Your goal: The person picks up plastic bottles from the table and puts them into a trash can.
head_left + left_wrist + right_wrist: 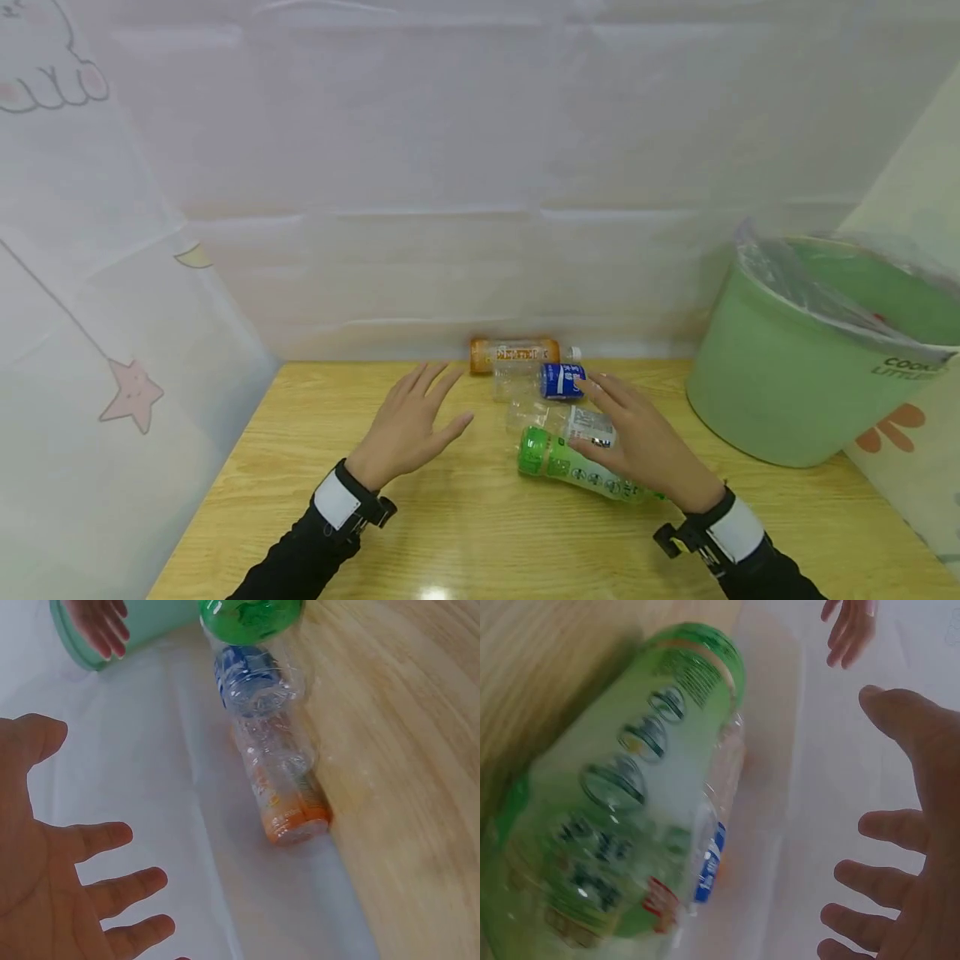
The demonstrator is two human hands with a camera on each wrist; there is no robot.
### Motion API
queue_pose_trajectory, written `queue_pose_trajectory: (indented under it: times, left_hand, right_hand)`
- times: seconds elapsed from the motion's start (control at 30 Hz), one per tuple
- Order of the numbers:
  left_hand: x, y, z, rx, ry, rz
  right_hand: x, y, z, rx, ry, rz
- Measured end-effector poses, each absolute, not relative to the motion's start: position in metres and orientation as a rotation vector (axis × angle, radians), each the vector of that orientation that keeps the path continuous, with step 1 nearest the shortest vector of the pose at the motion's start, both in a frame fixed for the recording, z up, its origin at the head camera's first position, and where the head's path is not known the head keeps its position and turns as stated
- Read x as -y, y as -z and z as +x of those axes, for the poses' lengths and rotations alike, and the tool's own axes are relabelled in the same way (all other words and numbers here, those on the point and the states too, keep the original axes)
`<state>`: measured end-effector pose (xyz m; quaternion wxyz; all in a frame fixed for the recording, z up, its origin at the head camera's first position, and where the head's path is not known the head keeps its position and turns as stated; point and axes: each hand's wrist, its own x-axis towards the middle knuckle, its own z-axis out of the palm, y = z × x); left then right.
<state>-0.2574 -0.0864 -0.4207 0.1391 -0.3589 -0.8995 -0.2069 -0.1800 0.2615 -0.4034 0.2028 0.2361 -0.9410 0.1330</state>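
Observation:
My left hand (408,429) is held over the table to the left of the bottles, fingers spread and holding nothing. The right hand (637,437) hovers above the bottles, its fingers spread too, overlapping a green-labelled bottle (573,467) in the head view. Behind that bottle lies a clear bottle with a pale label (592,425), then a clear one with a blue label (561,381). Farthest back is an orange-labelled bottle (517,354) with a white cap. All lie on their sides. In the right wrist view the green-labelled bottle (630,780) fills the left side.
A green bin (787,367) lined with a clear plastic bag (795,279) stands at the right. White sheeting (450,208) with printed drawings covers the wall behind the wooden table (420,542) and both sides.

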Motion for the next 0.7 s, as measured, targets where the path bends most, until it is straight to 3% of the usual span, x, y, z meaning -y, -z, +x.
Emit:
queue_pose_trajectory:
  times: [0.7]
  left_hand:
    - [0.053,0.423,-0.257,2.628,0.516,-1.103]
  right_hand:
    - [-0.252,0.417,-0.17,2.683,-0.362,0.622]
